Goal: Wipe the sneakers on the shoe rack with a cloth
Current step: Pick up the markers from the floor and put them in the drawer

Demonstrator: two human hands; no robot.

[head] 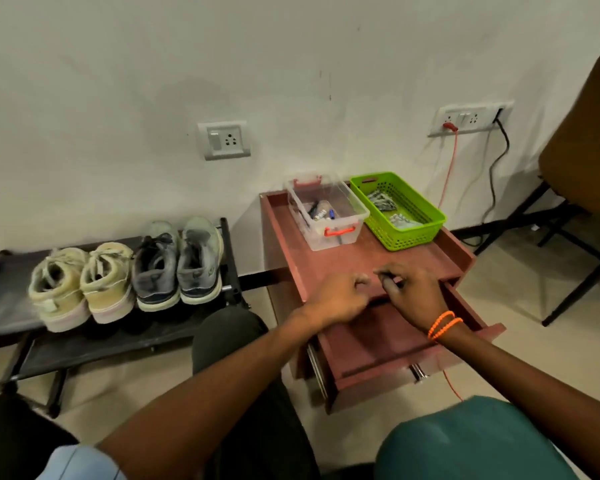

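Left hand (340,299) loosely curled at the mouth of the open drawer (395,344), right hand (413,292) beside it with fingers bent down inside, presumably hunting for a cloth; grip on anything impossible to tell. Away to the left, beige sneakers (80,285) and grey sneakers (179,265) parked side by side on the shoe rack (0,306), untouched, ready for wiping. No cloth visible, drawer contents hidden behind both hands.

Rack and cabinet, loaded.
A black shoe rack (7,271) bore beige sneakers (80,285) and grey sneakers (177,265); the red-brown cabinet (343,265) carried a clear box (326,213) beside a green basket (399,209).
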